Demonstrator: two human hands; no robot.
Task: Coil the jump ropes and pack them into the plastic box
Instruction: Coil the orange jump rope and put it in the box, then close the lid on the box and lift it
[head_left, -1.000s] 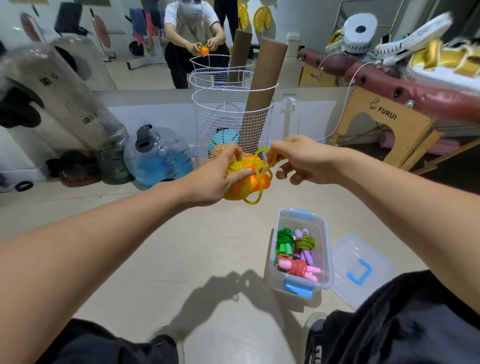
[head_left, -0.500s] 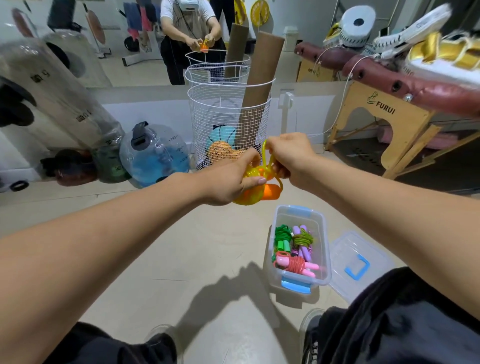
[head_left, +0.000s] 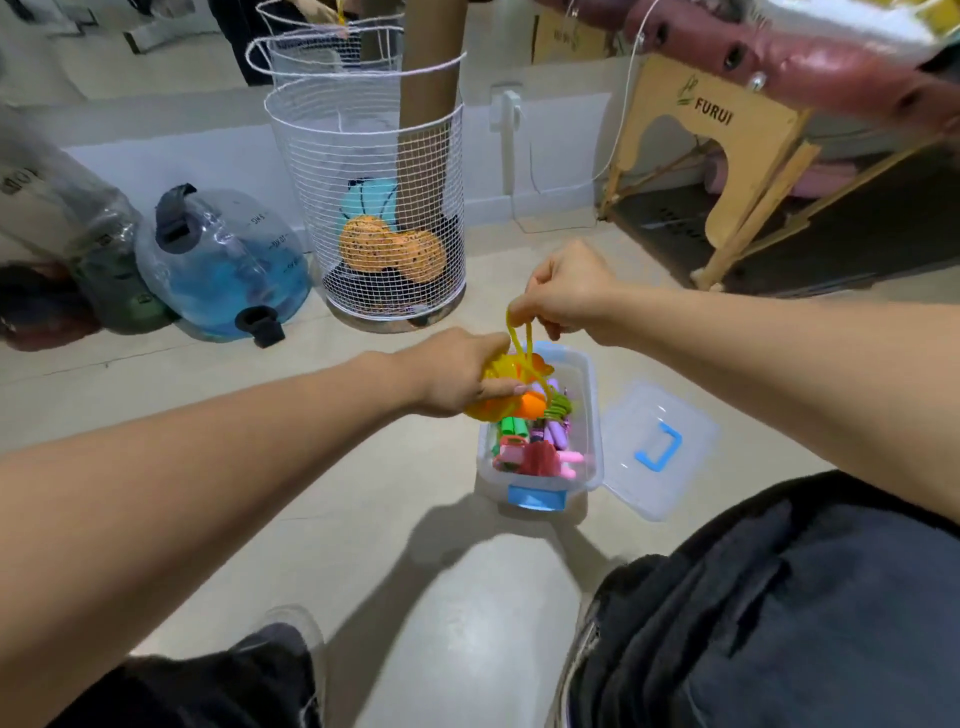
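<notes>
Left hand is gripping the springy yellow jump rope bundle, right hand fingers pinching a floppy loop, probably slippery.

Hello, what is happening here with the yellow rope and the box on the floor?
A person is coiling a yellow jump rope with orange handles. The left hand grips the bundle while the right hand pinches a loop of the cord above it. Under them, the clear plastic box with blue latches stands open and holds other coiled ropes; its clear lid lies beside it.
</notes>
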